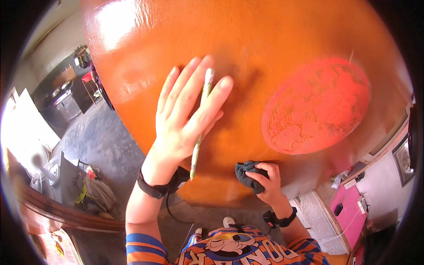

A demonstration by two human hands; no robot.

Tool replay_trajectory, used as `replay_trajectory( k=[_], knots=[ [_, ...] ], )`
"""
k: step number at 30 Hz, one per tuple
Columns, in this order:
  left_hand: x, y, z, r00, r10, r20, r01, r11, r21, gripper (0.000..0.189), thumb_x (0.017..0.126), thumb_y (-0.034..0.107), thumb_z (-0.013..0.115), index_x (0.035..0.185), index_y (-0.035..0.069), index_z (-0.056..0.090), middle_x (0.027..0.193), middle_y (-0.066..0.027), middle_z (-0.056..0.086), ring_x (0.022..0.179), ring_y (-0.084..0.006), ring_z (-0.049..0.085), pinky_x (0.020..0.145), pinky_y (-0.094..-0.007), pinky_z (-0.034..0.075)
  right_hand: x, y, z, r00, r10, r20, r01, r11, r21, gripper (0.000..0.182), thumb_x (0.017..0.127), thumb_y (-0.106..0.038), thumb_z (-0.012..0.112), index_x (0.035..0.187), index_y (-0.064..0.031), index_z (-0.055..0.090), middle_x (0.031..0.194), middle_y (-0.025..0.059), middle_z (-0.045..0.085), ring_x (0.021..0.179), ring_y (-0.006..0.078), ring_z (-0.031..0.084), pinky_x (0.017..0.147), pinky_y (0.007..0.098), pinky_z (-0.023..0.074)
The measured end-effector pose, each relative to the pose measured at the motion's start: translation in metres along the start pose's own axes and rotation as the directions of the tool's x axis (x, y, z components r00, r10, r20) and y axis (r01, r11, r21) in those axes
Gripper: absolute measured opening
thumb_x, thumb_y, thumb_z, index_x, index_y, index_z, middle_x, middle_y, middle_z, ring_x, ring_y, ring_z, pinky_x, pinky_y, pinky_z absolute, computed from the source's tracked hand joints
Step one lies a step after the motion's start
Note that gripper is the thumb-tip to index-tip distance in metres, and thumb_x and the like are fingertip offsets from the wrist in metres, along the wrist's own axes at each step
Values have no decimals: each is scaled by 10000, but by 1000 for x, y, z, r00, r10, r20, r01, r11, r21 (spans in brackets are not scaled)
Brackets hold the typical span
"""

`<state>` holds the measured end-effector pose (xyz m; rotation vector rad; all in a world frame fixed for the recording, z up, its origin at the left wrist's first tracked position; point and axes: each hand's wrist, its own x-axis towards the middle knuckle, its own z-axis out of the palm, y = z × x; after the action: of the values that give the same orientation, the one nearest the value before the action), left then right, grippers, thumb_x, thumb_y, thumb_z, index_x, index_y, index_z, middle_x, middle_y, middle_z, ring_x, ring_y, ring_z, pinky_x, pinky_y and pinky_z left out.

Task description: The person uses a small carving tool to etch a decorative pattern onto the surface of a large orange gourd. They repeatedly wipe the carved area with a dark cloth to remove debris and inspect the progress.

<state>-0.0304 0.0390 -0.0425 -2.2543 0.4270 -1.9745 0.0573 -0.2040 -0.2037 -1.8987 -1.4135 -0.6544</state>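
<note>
A glossy orange-brown wooden panel [245, 132] spans the space before me, with a red oval relief carving [318, 106] on its right part. My left hand [185, 116] reaches up over the panel, fingers extended, holding a slim green-and-white stick [196, 155], perhaps a brush or pencil, between its fingers. The stick slants down past the palm to a greenish tip near the wrist. Lower right, my right hand [270, 182] grips a crumpled dark cloth [250, 175] at the panel's lower part, left of and below the carving. Both wrists wear black bands with small devices.
A grey floor and a stove [68, 102] are at the left, with a fan [46, 169] and bags [96, 195] lower down. A pink-topped table [347, 205] with a power strip [362, 204] stands lower right, near a framed picture [403, 162] on the wall.
</note>
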Motion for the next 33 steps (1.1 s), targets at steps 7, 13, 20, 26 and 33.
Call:
replay_trajectory(
  k=[7,13,20,26,33],
  knots=[
    [1,5,14,995,-52,85,42,992,117,361,860,266,494,1198,153,552,1243,-129,518,1182,-274,466,1012,-429,305,-8,15,5,999,-33,8,33,999,-14,362,642,-153,692,998,-198,650,1048,55,514,921,258,478,792,365,385],
    [0,3,12,989,-44,143,18,983,183,369,900,329,418,1194,153,554,1249,-111,518,1185,-270,460,1022,-426,292,-3,18,6,999,-48,-11,48,999,2,357,636,-212,724,985,-186,654,1030,51,528,903,244,488,783,351,381],
    [7,3,19,995,-35,95,16,980,199,484,942,429,285,1179,108,559,1239,-123,522,1190,-286,453,1023,-430,289,-2,31,5,995,-84,-52,88,993,78,316,652,-204,722,959,-165,662,1009,62,543,882,251,503,766,356,397],
    [-4,6,18,994,-59,91,40,978,205,527,947,427,261,1145,46,568,1208,-155,538,1169,-311,473,1011,-431,308,2,41,-2,980,-89,-176,110,988,111,267,664,-174,719,925,-153,667,980,68,559,837,255,527,709,353,434],
    [4,13,19,995,-84,57,71,977,201,520,938,429,286,1161,54,568,1215,-172,526,1167,-323,469,996,-431,329,-2,47,4,980,-132,-149,144,987,68,261,668,-208,707,925,-180,669,973,56,561,822,239,531,716,345,432]
  ],
)
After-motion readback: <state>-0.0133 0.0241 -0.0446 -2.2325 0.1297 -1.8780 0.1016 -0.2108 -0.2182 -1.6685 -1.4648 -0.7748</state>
